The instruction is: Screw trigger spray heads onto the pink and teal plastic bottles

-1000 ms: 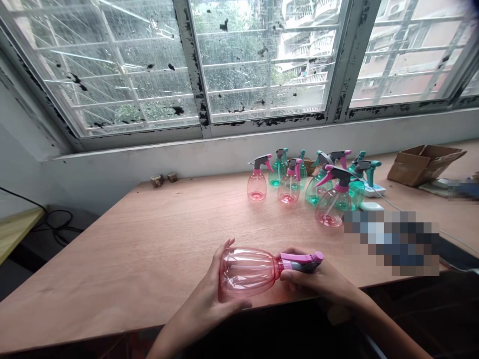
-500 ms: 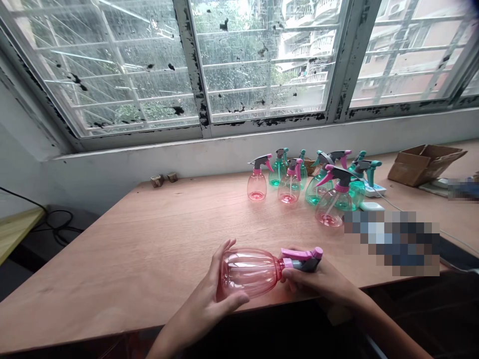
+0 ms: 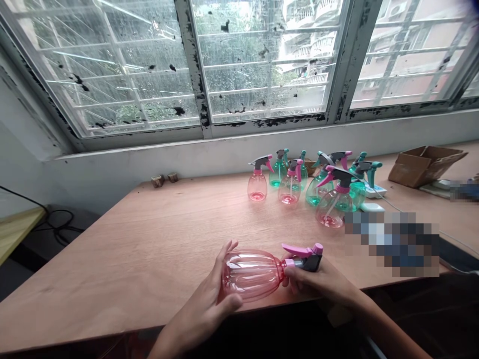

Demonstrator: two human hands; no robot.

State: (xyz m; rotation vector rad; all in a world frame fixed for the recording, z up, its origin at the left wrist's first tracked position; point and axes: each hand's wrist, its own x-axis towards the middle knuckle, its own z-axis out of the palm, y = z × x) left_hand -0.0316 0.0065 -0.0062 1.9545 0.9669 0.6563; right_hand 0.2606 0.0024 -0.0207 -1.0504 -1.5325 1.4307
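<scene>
A clear pink spray bottle (image 3: 252,274) lies on its side in the air over the table's front edge, its base to the left. My left hand (image 3: 205,304) is wrapped around the base end, fingers behind and thumb in front. On the right, my right hand (image 3: 329,284) grips the neck and the pink collar, with thumb and fingers closed around them. The grey-and-black spray head (image 3: 311,262) with its pink trigger (image 3: 297,250) is fitted at the neck, trigger facing up. My right palm partly hides the head.
Several pink and green spray bottles (image 3: 257,188) stand upright at the back right. Behind them on the right are an open cardboard box (image 3: 417,167) and a white power strip (image 3: 375,191). Two small brown blocks (image 3: 157,181) sit near the wall. A pixelated patch covers part of the right side.
The bottle has turned slightly, and the trigger's free end tilts a little higher. My left thumb has shifted slightly left along the bottle. Both hands keep their hold.
</scene>
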